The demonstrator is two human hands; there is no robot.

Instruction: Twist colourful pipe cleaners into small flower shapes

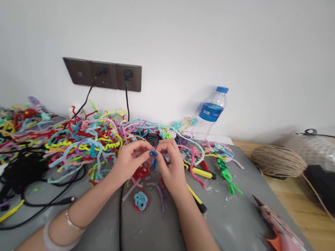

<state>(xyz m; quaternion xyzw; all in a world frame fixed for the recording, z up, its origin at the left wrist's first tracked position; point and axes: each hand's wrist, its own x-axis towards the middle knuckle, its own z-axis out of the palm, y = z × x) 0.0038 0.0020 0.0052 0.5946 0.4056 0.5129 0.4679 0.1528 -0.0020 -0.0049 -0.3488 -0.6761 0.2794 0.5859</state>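
Note:
Between the fingertips of both hands is a small piece of dark blue pipe cleaner [153, 153]. My left hand [132, 160] pinches it from the left, thumb against forefinger. From the right, my right hand [171, 165] closes its thumb and fingers on the same piece; part of it is hidden by the fingers. Just below the hands lies a red pipe cleaner coil [142, 171]. Nearer to me, a light blue and red pipe cleaner flower [140, 201] rests on the grey table mat [158, 239], with a purple strand [159, 196] beside it.
A tangled heap of coloured pipe cleaners [91, 140] spreads across the left and back. Black cables [120, 226] cross the mat. A water bottle [210, 112] stands by the wall. At right lie a pink glue gun [290, 248], a twine ball [278, 161] and yellow-handled tools [201, 172].

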